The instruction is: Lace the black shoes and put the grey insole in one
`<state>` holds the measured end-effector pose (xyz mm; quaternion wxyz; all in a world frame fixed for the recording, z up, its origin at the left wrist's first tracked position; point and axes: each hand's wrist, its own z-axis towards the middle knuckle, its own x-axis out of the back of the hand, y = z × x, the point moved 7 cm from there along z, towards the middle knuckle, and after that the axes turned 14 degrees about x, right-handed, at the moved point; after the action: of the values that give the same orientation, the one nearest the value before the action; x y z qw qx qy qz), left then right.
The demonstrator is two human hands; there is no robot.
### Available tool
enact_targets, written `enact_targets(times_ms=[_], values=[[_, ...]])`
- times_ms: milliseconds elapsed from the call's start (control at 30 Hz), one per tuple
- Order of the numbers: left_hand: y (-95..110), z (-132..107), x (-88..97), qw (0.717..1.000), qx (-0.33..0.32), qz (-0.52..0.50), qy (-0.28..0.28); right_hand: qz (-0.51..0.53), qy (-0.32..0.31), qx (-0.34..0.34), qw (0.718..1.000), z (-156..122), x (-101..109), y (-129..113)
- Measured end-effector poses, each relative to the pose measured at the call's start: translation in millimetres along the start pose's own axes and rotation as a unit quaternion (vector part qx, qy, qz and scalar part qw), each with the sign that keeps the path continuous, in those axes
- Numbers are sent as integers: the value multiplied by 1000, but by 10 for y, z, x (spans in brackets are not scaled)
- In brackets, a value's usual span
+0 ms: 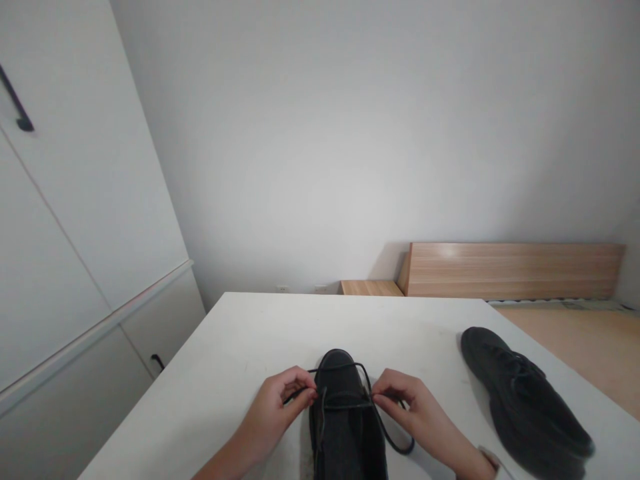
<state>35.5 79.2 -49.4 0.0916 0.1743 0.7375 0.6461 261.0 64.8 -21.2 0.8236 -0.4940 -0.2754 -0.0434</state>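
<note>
Two pinching grips hold the black shoelace (401, 453): the left hand (283, 403) at the left edge of a black lace-up shoe (345, 437), the right hand (407, 403) at its right. The shoe lies between them, toe pointing away, on the white desk (280, 327). Another black shoe (523, 393) rests apart, rightward.

I log a matt surface on the central black lace-up shoe (345, 443), smooth black cord for its lace (401, 453), a smooth white rectangular tabletop (280, 327), and a wood-grained brown headboard (515, 270).
</note>
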Motion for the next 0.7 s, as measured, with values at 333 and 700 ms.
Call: enact_targets(times_ms=[333, 700], values=[[102, -44, 2, 996, -14, 66, 62, -53, 9, 13, 998, 2, -61, -13], [129, -64, 19, 987, -28, 140, 77, -63, 12, 16, 998, -15, -83, 1]])
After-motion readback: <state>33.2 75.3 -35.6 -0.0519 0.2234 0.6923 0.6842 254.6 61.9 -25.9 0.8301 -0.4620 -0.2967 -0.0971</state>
